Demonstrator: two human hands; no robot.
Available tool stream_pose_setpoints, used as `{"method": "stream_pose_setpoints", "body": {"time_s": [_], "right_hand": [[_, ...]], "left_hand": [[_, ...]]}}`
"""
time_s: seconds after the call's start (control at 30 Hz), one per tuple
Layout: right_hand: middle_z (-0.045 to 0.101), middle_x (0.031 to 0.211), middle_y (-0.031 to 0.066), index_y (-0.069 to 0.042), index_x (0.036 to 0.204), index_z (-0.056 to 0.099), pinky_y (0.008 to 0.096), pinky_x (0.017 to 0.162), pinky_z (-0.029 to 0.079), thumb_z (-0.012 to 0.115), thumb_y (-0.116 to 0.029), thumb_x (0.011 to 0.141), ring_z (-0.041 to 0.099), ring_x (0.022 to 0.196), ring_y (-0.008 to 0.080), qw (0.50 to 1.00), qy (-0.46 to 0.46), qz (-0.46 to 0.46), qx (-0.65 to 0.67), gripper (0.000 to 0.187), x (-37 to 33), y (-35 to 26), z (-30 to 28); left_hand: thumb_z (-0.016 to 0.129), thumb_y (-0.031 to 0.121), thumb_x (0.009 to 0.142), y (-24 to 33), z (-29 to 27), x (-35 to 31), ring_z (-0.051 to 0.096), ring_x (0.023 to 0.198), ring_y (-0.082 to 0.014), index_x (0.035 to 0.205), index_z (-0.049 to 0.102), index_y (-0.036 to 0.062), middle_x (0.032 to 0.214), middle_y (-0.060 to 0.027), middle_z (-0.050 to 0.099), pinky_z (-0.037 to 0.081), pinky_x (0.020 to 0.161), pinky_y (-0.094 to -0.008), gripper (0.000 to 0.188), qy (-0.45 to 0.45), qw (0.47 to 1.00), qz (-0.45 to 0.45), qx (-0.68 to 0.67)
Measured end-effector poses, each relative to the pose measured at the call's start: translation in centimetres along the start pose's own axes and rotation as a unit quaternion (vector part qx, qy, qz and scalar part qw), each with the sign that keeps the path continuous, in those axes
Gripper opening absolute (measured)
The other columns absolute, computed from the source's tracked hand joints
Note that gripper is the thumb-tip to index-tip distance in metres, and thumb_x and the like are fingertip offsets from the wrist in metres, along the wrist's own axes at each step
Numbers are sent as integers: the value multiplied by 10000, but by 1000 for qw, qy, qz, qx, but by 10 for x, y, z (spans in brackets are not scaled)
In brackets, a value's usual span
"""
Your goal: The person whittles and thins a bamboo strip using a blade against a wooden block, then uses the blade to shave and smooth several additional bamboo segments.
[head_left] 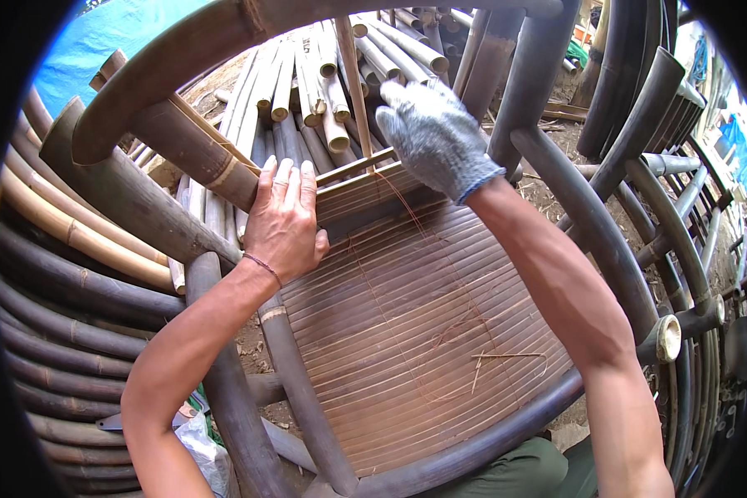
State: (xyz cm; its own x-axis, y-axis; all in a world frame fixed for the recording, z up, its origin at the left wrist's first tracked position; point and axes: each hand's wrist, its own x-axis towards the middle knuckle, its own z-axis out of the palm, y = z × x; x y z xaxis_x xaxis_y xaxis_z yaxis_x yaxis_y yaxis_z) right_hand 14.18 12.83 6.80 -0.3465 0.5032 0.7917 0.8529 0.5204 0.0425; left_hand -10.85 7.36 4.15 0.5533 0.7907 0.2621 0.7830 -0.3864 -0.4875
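A dark bamboo chair frame (295, 382) stands in front of me, with a seat of narrow bamboo slats (407, 332). More thin slats (365, 197) rise at the seat's far edge, a loose-looking strip along their top. My bare left hand (284, 212) lies over the left end of these slats, fingers stretched forward and thumb to the right. At the right end is my right hand (436, 133) in a grey knit glove, fingers curled; what they hold is hidden. Reddish-brown cord (402, 199) trails from the upright slats onto the seat. A thin upright stick (355, 91) stands behind the slats.
Cut bamboo poles (332, 75) are piled beyond the chair. Curved dark bamboo pieces (75, 332) are stacked at the left, and another bamboo frame (664, 191) stands at the right. A bent thin strip (510, 355) lies on the seat. A clear plastic bag (203, 452) is at lower left.
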Motion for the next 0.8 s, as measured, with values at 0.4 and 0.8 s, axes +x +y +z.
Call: {"method": "stream_pose_setpoints", "body": {"time_s": [0.4, 0.8], "right_hand": [[621, 1244, 276, 84, 1265, 568, 480, 1056, 439, 704, -504, 896, 586, 1187, 417, 996, 47, 55, 48, 707, -82, -19, -7], [671, 942, 240, -54, 927, 674, 490, 861, 517, 675, -360, 903, 654, 953, 395, 897, -236, 294, 232, 307, -150, -33, -20]], "left_hand": [[680, 401, 821, 9, -16, 25, 418, 1408, -407, 1456, 328, -185, 1422, -346, 478, 228, 1218, -481, 934, -18, 989, -70, -128], [682, 867, 676, 20, 2, 98, 554, 1300, -413, 1428, 466, -14, 1393, -299, 553, 441, 1117, -445, 1178, -49, 937, -79, -336]]}}
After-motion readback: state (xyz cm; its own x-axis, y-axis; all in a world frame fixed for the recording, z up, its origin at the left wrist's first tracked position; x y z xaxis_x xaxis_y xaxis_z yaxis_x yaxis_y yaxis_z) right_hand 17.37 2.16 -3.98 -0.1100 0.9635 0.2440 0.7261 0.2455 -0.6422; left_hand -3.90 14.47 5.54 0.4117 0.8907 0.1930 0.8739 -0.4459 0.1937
